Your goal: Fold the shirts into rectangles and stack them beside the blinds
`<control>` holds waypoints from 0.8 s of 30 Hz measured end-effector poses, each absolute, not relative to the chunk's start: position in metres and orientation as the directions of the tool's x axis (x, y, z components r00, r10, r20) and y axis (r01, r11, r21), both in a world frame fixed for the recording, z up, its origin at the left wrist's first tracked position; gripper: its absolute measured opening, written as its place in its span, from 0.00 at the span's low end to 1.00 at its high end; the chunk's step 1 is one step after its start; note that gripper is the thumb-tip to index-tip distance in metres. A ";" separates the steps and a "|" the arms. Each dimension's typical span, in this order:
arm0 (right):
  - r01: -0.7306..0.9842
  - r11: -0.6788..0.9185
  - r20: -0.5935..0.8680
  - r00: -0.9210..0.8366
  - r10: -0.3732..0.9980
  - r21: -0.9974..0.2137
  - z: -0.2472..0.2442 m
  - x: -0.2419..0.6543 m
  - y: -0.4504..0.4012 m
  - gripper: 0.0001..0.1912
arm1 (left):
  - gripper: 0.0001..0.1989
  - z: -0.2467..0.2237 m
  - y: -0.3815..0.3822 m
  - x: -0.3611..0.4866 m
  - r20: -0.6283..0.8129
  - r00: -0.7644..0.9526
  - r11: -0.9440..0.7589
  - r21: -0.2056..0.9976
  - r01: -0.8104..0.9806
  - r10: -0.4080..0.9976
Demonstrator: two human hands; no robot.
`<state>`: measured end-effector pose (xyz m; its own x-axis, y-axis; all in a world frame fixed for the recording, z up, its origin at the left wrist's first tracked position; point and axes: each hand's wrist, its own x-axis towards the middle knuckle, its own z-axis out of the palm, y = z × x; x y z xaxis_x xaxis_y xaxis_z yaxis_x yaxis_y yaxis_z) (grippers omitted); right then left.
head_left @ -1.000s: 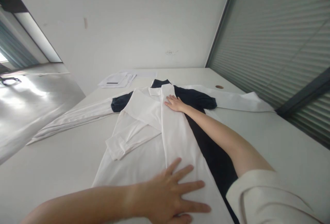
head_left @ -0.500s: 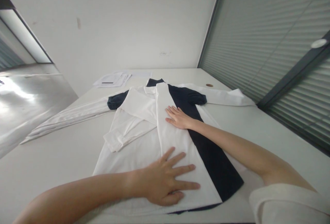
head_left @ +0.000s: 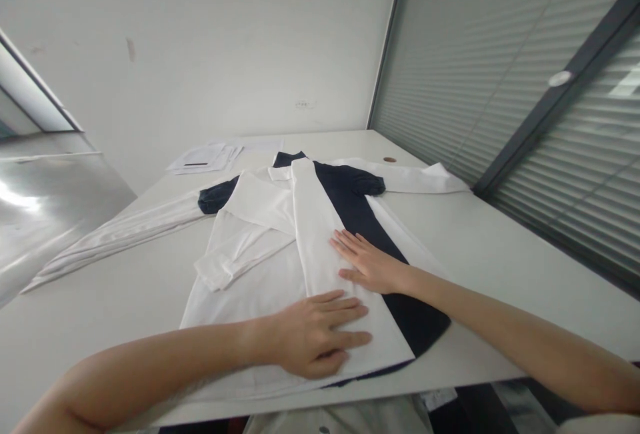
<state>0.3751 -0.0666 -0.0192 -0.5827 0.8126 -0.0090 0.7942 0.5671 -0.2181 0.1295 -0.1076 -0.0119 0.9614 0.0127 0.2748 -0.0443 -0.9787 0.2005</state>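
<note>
A white shirt (head_left: 240,301) lies on the table with its front panel folded in a long strip, over a dark navy garment (head_left: 345,194). My left hand (head_left: 320,335) rests flat on the lower part of the white strip, fingers spread. Just above and to its right, my right hand (head_left: 367,264) lies palm down near the strip's right edge, fingers slightly apart, with its wrist crossing the navy cloth. A white sleeve with its cuff (head_left: 215,271) is folded across the shirt's left side.
More white cloth (head_left: 125,237) stretches left from a navy sleeve, and another white sleeve (head_left: 430,179) extends right. Papers (head_left: 205,157) lie at the table's (head_left: 505,267) far left. A round brown spot (head_left: 389,160) is near the blinds (head_left: 465,107) on the right.
My right hand has slid down the white strip towards me, closer to my left hand. My left hand's fingers are less widely spread. The camera view has shifted, showing the table's front edge.
</note>
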 end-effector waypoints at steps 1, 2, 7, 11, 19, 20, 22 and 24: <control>0.794 0.569 -0.010 -0.584 0.811 -0.211 -0.019 0.377 -0.074 0.43 | 0.22 -0.012 -0.107 0.130 0.287 0.958 -0.977 0.204 -0.061 0.000; 0.793 0.574 -0.009 -0.588 0.809 -0.206 -0.018 0.378 -0.082 0.43 | 0.22 -0.012 -0.107 0.130 0.296 0.955 -0.976 0.207 -0.072 -0.008; 0.782 0.595 -0.009 -0.606 0.795 -0.185 -0.019 0.387 -0.111 0.41 | 0.21 -0.008 -0.109 0.130 0.323 0.945 -0.953 0.269 -0.141 -0.048; 0.782 0.600 0.010 -0.607 0.794 -0.170 -0.021 0.396 -0.130 0.39 | 0.17 -0.009 -0.104 0.128 0.394 0.918 -0.910 0.397 -0.122 0.048; 0.753 0.625 -0.026 -0.642 0.766 -0.206 -0.013 0.400 -0.180 0.38 | 0.33 -0.019 0.013 0.133 0.103 0.870 -0.875 0.100 0.473 0.482; 0.753 0.622 -0.033 -0.642 0.766 -0.216 -0.012 0.400 -0.185 0.38 | 0.34 -0.021 0.034 0.135 0.083 0.864 -0.868 0.053 0.494 0.497; 0.751 0.614 -0.048 -0.641 0.766 -0.243 -0.010 0.402 -0.193 0.39 | 0.31 -0.026 0.073 0.141 0.032 0.865 -0.866 0.002 0.501 0.501; 0.742 0.609 -0.056 -0.646 0.762 -0.280 -0.007 0.404 -0.196 0.41 | 0.27 -0.030 0.107 0.148 0.016 0.873 -0.873 -0.009 0.487 0.487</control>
<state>0.4035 -0.1960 -0.0068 -0.6455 0.7617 -0.0556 0.7423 0.6086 -0.2803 0.1477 0.1072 -0.0301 0.8733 0.4869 0.0164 0.4871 -0.8733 -0.0093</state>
